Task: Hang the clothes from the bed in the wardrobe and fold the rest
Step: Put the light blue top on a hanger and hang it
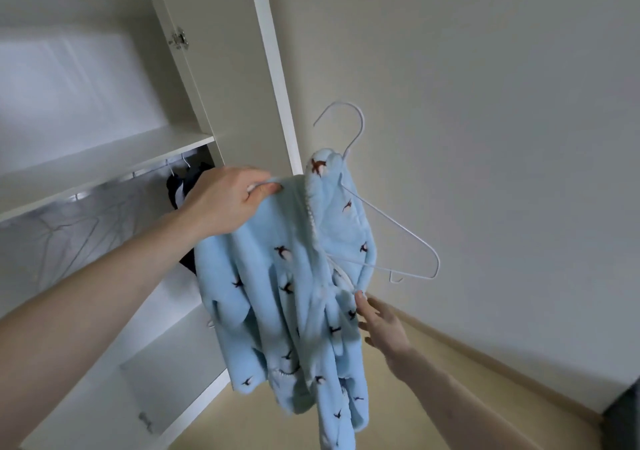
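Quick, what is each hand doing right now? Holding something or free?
Left hand: grips the shoulder of the blue fleece garment and the white hanger.
Right hand: open, fingertips touching the garment, gripping nothing.

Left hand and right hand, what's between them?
In the head view, the blue robe on its hanger hangs between the left hand and right hand.

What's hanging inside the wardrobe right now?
On the rail inside the wardrobe, dark clothes hang from white hangers. The left hand and blue garment cover their lower part.
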Action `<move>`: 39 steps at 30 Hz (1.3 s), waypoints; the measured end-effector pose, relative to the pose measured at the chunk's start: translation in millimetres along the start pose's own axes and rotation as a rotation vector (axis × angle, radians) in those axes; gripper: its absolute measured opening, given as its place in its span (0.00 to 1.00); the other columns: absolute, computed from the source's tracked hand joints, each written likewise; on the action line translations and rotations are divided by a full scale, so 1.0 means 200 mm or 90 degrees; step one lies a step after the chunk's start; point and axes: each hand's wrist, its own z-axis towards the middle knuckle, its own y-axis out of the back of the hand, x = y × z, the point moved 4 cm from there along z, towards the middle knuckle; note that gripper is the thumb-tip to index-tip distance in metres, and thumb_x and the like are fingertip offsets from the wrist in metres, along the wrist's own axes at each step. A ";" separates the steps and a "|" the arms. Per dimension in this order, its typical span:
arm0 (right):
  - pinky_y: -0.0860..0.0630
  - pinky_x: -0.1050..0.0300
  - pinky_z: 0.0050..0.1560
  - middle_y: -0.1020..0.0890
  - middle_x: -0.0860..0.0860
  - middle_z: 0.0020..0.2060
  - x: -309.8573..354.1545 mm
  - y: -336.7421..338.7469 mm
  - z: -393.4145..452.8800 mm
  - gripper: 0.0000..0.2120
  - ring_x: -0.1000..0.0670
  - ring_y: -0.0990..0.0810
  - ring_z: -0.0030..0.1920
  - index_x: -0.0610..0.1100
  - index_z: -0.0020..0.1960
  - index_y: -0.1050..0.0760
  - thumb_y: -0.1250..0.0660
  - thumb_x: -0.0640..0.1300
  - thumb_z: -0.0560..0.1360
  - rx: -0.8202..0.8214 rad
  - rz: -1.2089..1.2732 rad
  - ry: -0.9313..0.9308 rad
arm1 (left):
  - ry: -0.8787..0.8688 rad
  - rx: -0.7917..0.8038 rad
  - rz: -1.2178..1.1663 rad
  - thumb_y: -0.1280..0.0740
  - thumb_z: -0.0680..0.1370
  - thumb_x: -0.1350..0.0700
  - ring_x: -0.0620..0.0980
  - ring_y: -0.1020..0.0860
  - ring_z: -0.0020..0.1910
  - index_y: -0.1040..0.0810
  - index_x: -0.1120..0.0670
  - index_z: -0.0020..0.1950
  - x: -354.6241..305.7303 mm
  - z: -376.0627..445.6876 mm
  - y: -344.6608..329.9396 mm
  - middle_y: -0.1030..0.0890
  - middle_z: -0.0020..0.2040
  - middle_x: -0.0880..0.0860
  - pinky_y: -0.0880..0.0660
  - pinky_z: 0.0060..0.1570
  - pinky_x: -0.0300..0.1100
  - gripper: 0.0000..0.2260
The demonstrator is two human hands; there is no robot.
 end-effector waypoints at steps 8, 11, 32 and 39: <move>0.26 0.58 0.32 0.16 0.47 0.35 0.16 0.18 0.16 0.03 0.50 0.21 0.33 0.44 0.41 0.17 0.27 0.42 0.73 -0.122 0.081 0.104 | -0.009 0.011 0.045 0.46 0.82 0.34 0.54 0.27 0.34 0.35 0.53 0.38 0.10 -0.06 0.06 0.30 0.31 0.50 0.30 0.33 0.50 0.25; 0.30 0.59 0.26 0.23 0.49 0.27 0.34 0.40 0.11 0.09 0.50 0.27 0.28 0.42 0.35 0.20 0.27 0.34 0.73 -0.144 0.015 0.215 | 0.003 0.002 0.057 0.45 0.82 0.36 0.53 0.29 0.32 0.39 0.52 0.37 0.20 -0.16 0.07 0.31 0.30 0.50 0.28 0.32 0.52 0.23; 0.26 0.59 0.32 0.19 0.51 0.31 0.88 0.51 -0.25 0.11 0.51 0.23 0.29 0.51 0.46 0.17 0.26 0.37 0.70 0.009 -0.362 0.369 | 0.125 -0.255 0.137 0.41 0.85 0.45 0.64 0.25 0.32 0.29 0.50 0.44 0.33 -0.38 0.00 0.25 0.41 0.52 0.39 0.29 0.43 0.14; 0.26 0.59 0.35 0.15 0.50 0.36 0.89 0.48 -0.27 0.11 0.52 0.22 0.32 0.53 0.47 0.21 0.28 0.41 0.67 -0.048 -0.484 0.377 | 0.124 -0.276 0.104 0.40 0.85 0.47 0.57 0.33 0.29 0.30 0.52 0.41 0.24 -0.36 0.06 0.28 0.35 0.52 0.43 0.30 0.41 0.15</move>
